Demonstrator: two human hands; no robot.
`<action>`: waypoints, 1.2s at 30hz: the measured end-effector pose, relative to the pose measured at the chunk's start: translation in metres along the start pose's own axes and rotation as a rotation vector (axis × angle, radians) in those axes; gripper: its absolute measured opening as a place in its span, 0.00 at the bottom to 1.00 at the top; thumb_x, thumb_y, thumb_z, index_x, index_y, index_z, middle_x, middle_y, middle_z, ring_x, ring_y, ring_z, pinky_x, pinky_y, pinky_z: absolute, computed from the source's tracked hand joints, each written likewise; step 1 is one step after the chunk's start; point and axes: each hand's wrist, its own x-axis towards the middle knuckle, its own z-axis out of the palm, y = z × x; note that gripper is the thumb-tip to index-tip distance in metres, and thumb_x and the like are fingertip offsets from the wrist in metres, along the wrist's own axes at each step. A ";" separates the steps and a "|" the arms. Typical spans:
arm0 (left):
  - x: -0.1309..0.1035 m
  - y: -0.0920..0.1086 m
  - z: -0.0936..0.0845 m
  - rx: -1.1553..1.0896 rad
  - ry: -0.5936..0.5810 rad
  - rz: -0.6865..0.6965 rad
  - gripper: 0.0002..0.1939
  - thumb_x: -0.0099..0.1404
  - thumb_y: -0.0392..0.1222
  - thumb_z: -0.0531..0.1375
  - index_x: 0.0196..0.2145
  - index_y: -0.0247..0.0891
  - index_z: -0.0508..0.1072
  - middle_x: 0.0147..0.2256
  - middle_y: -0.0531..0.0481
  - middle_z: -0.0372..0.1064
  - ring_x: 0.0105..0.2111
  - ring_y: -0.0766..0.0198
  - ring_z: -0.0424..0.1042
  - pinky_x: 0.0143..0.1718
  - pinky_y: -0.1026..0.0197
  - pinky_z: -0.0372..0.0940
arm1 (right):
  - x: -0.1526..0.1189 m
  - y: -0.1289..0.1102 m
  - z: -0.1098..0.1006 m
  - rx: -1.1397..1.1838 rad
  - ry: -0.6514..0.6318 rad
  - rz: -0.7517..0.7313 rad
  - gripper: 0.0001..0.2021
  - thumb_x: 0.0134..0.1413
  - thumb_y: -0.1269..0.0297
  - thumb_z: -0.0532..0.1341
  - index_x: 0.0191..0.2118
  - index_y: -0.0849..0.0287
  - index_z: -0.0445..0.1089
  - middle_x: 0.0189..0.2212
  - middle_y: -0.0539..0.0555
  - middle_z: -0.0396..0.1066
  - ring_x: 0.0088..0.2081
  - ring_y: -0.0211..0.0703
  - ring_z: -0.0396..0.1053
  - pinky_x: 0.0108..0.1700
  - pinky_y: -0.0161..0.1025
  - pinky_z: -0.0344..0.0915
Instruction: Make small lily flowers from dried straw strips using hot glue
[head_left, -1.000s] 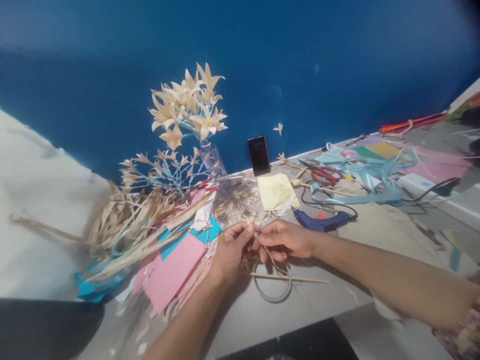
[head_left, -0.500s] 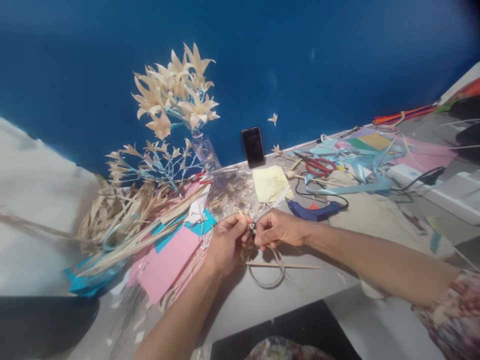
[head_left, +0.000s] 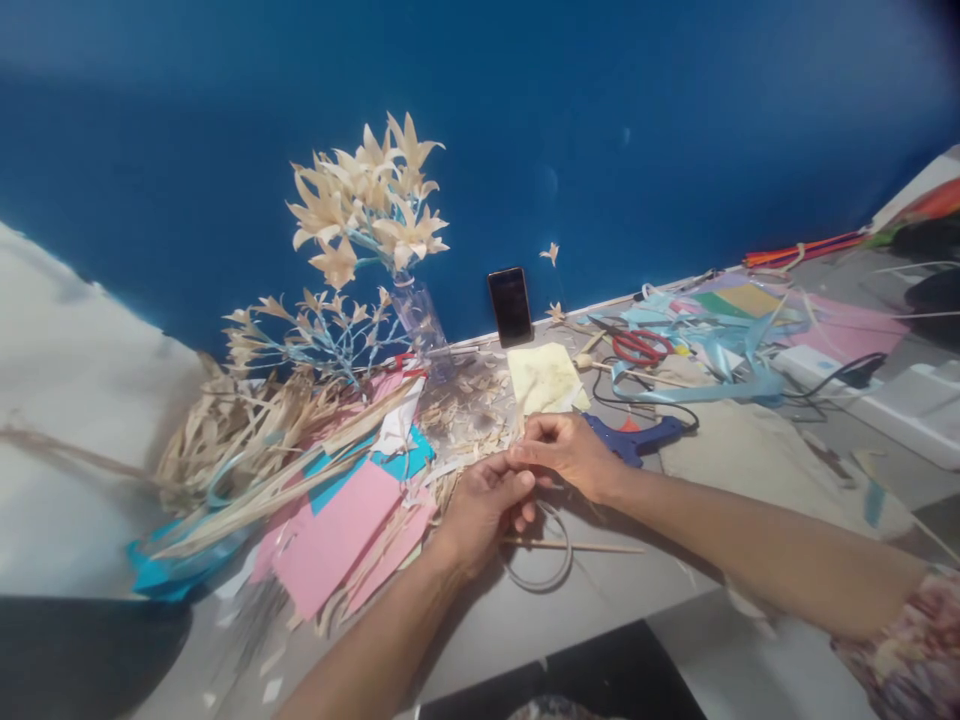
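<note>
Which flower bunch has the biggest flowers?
The upper bunch, rising over the clear bottle; the lower-left bunch has much smaller flowers.

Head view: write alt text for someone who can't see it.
A person's left hand and right hand meet over a cluttered table, anything they hold too small to identify. A thin coil shows below; beyond are a blue glue gun, red-handled scissors, a phone and pale flowers in a clear bottle.
</note>
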 end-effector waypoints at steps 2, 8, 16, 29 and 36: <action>0.001 -0.001 0.000 0.004 0.024 -0.012 0.13 0.57 0.46 0.69 0.30 0.31 0.75 0.25 0.49 0.73 0.16 0.76 0.60 0.19 0.69 0.53 | 0.001 0.002 0.000 -0.007 -0.002 0.002 0.19 0.38 0.54 0.74 0.22 0.61 0.67 0.17 0.46 0.67 0.19 0.33 0.62 0.22 0.32 0.55; 0.001 -0.001 -0.004 0.037 0.034 -0.028 0.17 0.59 0.52 0.66 0.30 0.32 0.76 0.22 0.49 0.73 0.13 0.73 0.62 0.16 0.68 0.52 | 0.007 0.008 -0.003 0.178 -0.072 0.050 0.23 0.39 0.51 0.74 0.20 0.60 0.63 0.14 0.46 0.64 0.18 0.33 0.60 0.23 0.32 0.52; -0.001 0.003 -0.005 0.042 0.021 -0.013 0.16 0.63 0.52 0.61 0.32 0.34 0.72 0.18 0.51 0.72 0.10 0.70 0.63 0.13 0.69 0.51 | 0.008 0.005 -0.007 0.222 -0.313 0.140 0.20 0.46 0.49 0.71 0.33 0.65 0.76 0.20 0.48 0.67 0.24 0.34 0.63 0.27 0.33 0.56; -0.001 0.003 -0.007 0.067 0.005 -0.019 0.11 0.63 0.44 0.61 0.35 0.32 0.73 0.31 0.40 0.80 0.14 0.71 0.67 0.17 0.68 0.58 | 0.018 0.000 -0.014 0.202 0.039 0.002 0.26 0.34 0.54 0.76 0.16 0.59 0.58 0.15 0.42 0.53 0.19 0.29 0.47 0.22 0.33 0.40; -0.003 0.010 -0.008 0.075 0.019 -0.012 0.11 0.63 0.45 0.61 0.37 0.32 0.72 0.28 0.43 0.79 0.12 0.70 0.67 0.15 0.69 0.55 | 0.020 0.006 -0.013 0.217 0.124 0.018 0.28 0.36 0.50 0.75 0.18 0.58 0.55 0.14 0.40 0.47 0.17 0.28 0.44 0.20 0.32 0.37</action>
